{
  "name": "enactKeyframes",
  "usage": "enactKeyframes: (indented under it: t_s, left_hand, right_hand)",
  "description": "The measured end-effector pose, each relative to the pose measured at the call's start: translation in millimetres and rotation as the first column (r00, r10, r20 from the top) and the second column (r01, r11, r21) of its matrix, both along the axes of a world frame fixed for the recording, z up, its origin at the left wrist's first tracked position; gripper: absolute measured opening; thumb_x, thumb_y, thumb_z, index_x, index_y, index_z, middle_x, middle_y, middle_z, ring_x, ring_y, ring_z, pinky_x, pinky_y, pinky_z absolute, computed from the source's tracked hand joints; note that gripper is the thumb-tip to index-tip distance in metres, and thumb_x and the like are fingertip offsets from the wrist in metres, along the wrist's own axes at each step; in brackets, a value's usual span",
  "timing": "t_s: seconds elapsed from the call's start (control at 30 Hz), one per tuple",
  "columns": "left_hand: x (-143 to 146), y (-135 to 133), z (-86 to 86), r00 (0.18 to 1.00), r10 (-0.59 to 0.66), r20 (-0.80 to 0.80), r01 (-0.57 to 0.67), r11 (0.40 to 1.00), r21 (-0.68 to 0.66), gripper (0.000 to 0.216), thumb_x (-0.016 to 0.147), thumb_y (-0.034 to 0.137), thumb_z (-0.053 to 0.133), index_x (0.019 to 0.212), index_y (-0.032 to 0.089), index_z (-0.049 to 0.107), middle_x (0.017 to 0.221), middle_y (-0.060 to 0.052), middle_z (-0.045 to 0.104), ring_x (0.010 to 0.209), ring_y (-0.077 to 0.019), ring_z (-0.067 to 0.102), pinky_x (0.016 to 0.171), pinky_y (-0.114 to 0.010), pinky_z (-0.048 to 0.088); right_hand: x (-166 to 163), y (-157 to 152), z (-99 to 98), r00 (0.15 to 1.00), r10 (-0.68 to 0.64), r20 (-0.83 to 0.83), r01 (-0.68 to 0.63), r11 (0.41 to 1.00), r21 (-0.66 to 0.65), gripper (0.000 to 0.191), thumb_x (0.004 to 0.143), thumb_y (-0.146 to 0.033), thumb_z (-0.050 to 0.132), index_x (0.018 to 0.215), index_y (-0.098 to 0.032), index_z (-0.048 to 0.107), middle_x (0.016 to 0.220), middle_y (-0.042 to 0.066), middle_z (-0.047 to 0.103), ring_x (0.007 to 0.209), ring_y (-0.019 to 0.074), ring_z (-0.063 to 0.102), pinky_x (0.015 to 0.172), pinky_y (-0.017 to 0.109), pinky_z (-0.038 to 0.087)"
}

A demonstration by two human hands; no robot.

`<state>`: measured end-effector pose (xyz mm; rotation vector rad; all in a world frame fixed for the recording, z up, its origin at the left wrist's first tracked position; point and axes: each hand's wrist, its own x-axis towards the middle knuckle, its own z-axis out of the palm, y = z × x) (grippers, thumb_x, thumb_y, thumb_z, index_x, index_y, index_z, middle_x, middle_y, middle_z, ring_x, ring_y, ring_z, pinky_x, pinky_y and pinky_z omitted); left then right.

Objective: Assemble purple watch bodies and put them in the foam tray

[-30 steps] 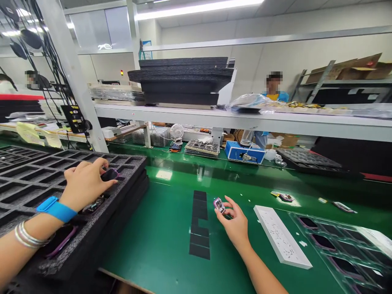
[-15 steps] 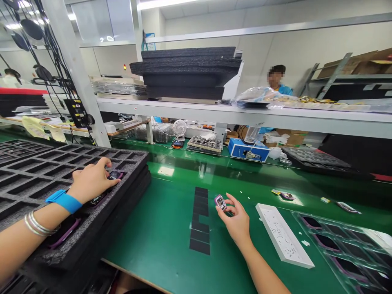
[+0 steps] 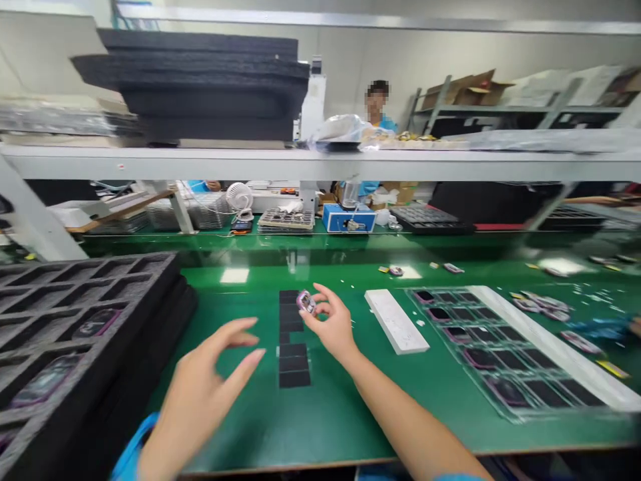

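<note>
My right hand (image 3: 333, 325) pinches a small pink-framed electronic device (image 3: 306, 302) between thumb and fingertips, just above a row of black rectangular strips (image 3: 293, 341) lying on the green mat (image 3: 240, 414). My left hand (image 3: 200, 391) hangs over the mat, nearer the viewer, with fingers apart and nothing in them. To its left lies a black foam tray (image 3: 75, 294), whose compartments hold dark purple-rimmed devices (image 3: 97, 322). A blue wristband (image 3: 133, 454) shows at the bottom edge.
A white perforated bar (image 3: 395, 321) lies right of my right hand, then a clear tray of dark devices (image 3: 501, 354). Small loose parts dot the far mat. Beyond a white shelf (image 3: 320, 164) with stacked foam, a co-worker (image 3: 378, 107) stands behind a blue box (image 3: 348, 218).
My view has swung to the right. My left hand has left the foam tray and now hangs open over the mat. My right hand keeps the device in its pinch.
</note>
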<state>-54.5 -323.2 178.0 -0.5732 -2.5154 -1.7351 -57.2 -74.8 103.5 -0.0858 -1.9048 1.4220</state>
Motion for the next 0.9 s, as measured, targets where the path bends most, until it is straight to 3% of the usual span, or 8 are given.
enactKeyframes:
  t_s: [0.07,0.1,0.2,0.37,0.47,0.53,0.9]
  left_hand:
    - [-26,50,-23.3,0.954,-0.251,0.167,0.221,0.959,0.179,0.057,0.059,0.035,0.077,0.113,0.023,0.063,0.101,-0.008,0.070,0.096,-0.0277,0.062,0.085,-0.037,0.047]
    - [-40,70,-34.0,0.897,-0.377,0.232,0.300,0.902,0.310,0.061,0.060,0.033,0.077,0.117,0.022,0.060,0.110,-0.009,0.067,0.103,-0.0275,0.060,0.088,-0.035,0.047]
    - [-68,101,-62.0,0.736,-0.580,0.350,0.335,0.761,0.555,0.059,0.064,0.028,0.075,0.119,0.019,0.059,0.121,-0.012,0.062,0.110,-0.0277,0.057,0.089,-0.034,0.047]
    - [-80,94,-91.0,0.685,-0.589,0.430,0.235,0.737,0.634,0.046,0.067,0.026,0.074,0.112,0.021,0.064,0.115,-0.009,0.065,0.104,-0.0237,0.060,0.081,-0.028,0.051]
    - [-79,90,-92.8,0.671,-0.597,0.440,0.216,0.724,0.655,0.045,0.067,0.026,0.075,0.111,0.021,0.065,0.110,-0.008,0.068,0.095,-0.0210,0.064,0.080,-0.027,0.052]
    - [-78,91,-90.9,0.665,-0.600,0.444,0.221,0.726,0.651,0.048,0.065,0.025,0.076,0.112,0.020,0.065,0.107,-0.009,0.069,0.092,-0.0208,0.064,0.080,-0.027,0.053]
    - [-79,95,-95.9,0.759,-0.480,0.439,0.202,0.816,0.542,0.056,0.048,0.026,0.084,0.102,0.020,0.070,0.099,-0.009,0.071,0.091,-0.0252,0.065,0.080,-0.028,0.053]
  right_hand:
    - [0,-13,2.9,0.999,0.034,-0.017,-0.034,0.999,0.018,0.058,0.063,-0.024,0.069,0.117,-0.018,0.051,0.092,0.004,0.062,0.056,0.0078,0.057,0.059,0.024,0.053]
    - [-1,-18,1.7,0.999,0.039,-0.022,-0.038,0.999,0.032,0.058,0.062,-0.022,0.068,0.117,-0.019,0.051,0.092,0.004,0.062,0.057,0.0080,0.057,0.060,0.024,0.053]
    - [-2,-25,-8.9,1.000,-0.007,-0.015,0.009,0.995,0.100,0.054,0.061,-0.016,0.064,0.114,-0.019,0.053,0.092,0.003,0.063,0.062,0.0100,0.059,0.069,0.027,0.052]
    - [3,-17,-16.2,0.992,0.086,0.093,-0.102,0.978,0.184,0.045,0.067,-0.022,0.068,0.111,-0.022,0.057,0.098,0.003,0.065,0.081,0.0146,0.060,0.079,0.030,0.049]
    - [6,-12,-11.1,0.988,0.097,0.118,-0.123,0.963,0.239,0.015,0.077,-0.022,0.064,0.092,-0.023,0.064,0.093,0.001,0.066,0.089,0.0156,0.058,0.089,0.034,0.043]
    - [5,-11,-9.5,0.990,0.085,0.114,-0.111,0.962,0.248,0.006,0.078,-0.020,0.063,0.084,-0.022,0.065,0.091,0.001,0.065,0.092,0.0154,0.057,0.094,0.036,0.039]
    - [0,-14,-22.2,0.980,0.094,0.173,-0.117,0.985,0.125,0.006,0.072,-0.018,0.070,0.075,-0.022,0.068,0.091,0.001,0.062,0.091,0.0150,0.059,0.087,0.029,0.046]
